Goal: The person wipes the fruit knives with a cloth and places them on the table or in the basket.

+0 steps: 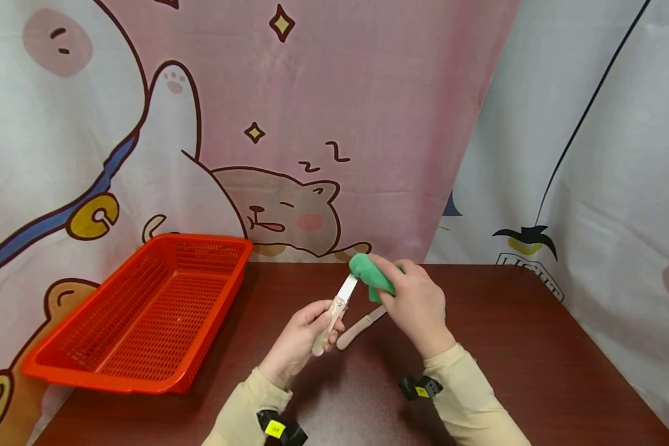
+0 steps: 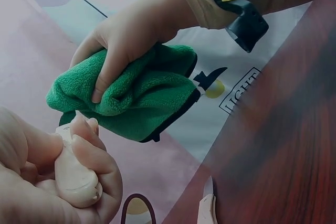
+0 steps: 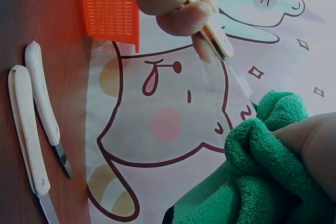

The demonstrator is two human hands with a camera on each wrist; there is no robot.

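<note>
My left hand (image 1: 300,341) grips a knife (image 1: 337,307) by its pale handle, the blade slanting up and away. In the right wrist view a groove runs along that handle. My right hand (image 1: 417,303) pinches a folded green cloth (image 1: 370,274) at the far end of the blade, and the cloth hides the tip. Dark edging shows on the cloth (image 2: 149,95) in the left wrist view. Under the hands, a pale-handled knife (image 1: 357,330) lies on the table. The right wrist view shows two knives there, one knife (image 3: 43,93) beside another knife (image 3: 29,129).
An orange-red mesh basket (image 1: 186,365) stands on the left of the dark brown table (image 1: 535,359). Behind the table hangs a pink and white cartoon curtain (image 1: 390,124). Both sleeves carry black wrist cameras.
</note>
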